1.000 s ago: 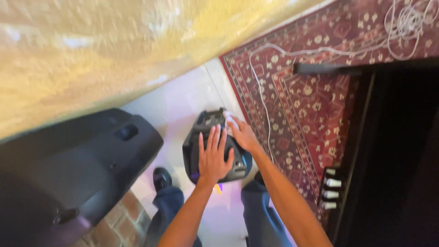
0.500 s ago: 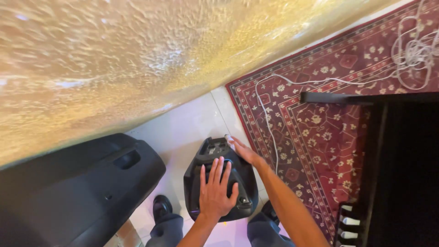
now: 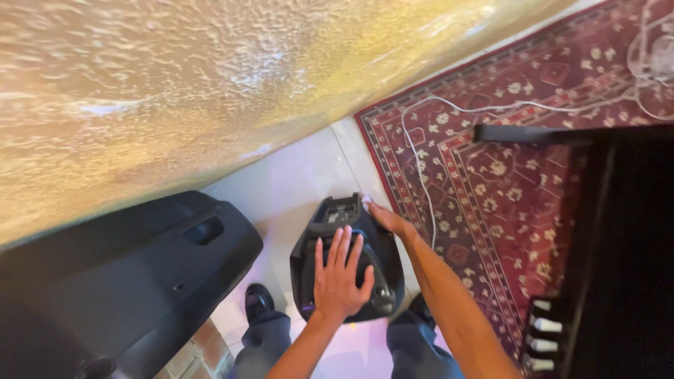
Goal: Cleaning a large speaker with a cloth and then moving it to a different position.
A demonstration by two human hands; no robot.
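Observation:
A small black portable speaker (image 3: 375, 256) stands on the white tiled floor (image 3: 295, 175) between my feet. My left hand (image 3: 337, 277) lies flat on its top face with the fingers spread, holding nothing. At the speaker's far right corner, my right hand (image 3: 390, 221) presses a small white cloth (image 3: 366, 201) against the casing with its fingertips. Only a scrap of the cloth shows beyond the fingers.
A large black speaker cabinet (image 3: 140, 281) lies close on the left. A rough yellowish wall (image 3: 210, 84) fills the top. A red patterned rug (image 3: 505, 175) with a white cable (image 3: 420, 161) lies to the right, beside dark furniture (image 3: 632, 245) with piano keys (image 3: 546, 335).
The view has tilted, so the wall fills more of the picture. My left hand stays flat on the speaker. My right hand remains at the far corner with the cloth.

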